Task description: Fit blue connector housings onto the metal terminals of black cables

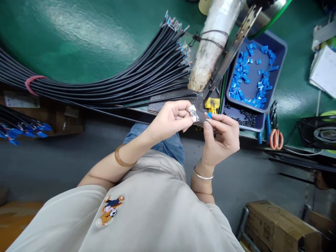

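My left hand [172, 117] is curled shut, with taped fingertips pinching a thin cable end with small metal wires [195, 118]. My right hand [222, 134] is closed in a pinch on a small blue connector piece [209, 114], right beside the wire tips. Both hands hover at the front edge of the green table [86, 38], above my lap. A thick bundle of black cables [126, 78] with stripped coloured ends fans across the table toward my hands.
A blue tray [277, 47] of several blue connectors sits at the right, over a second tray of dark parts [244, 117]. A wrapped machine column [212, 45], orange-handled scissors [276, 138], papers [324, 70] and cardboard boxes [278, 224] surround the spot.
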Demonstrator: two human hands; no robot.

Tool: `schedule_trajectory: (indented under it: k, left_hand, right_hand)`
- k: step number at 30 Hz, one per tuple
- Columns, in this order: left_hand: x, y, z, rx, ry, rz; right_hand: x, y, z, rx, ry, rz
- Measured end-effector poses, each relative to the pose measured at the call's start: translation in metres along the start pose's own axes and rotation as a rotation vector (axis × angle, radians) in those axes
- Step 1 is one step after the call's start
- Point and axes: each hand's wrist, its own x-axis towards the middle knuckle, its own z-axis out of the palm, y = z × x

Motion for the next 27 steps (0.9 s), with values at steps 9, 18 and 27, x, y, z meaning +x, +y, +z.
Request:
schedule_trajectory:
  k: [9, 18, 27]
  left_hand:
    - [0.0006, -0.0003, -0.0039, -0.019, -0.098, -0.011]
    - [0.0031, -0.0049, -0.0022, -0.055, 0.009, 0.028]
    - [0.0037, -0.0054, 0.0007, -0.04, 0.034, 0.052]
  right_hand:
    - [0.0023, 0.0021, -0.0052, -0.041, -0.156, -0.2]
    - [0.0033, 0.0071, -0.0082, -0.057, 0.093, -0.069]
    - [0.0025, -0.0012, -0.0025, 0.002, 0.075, -0.158]
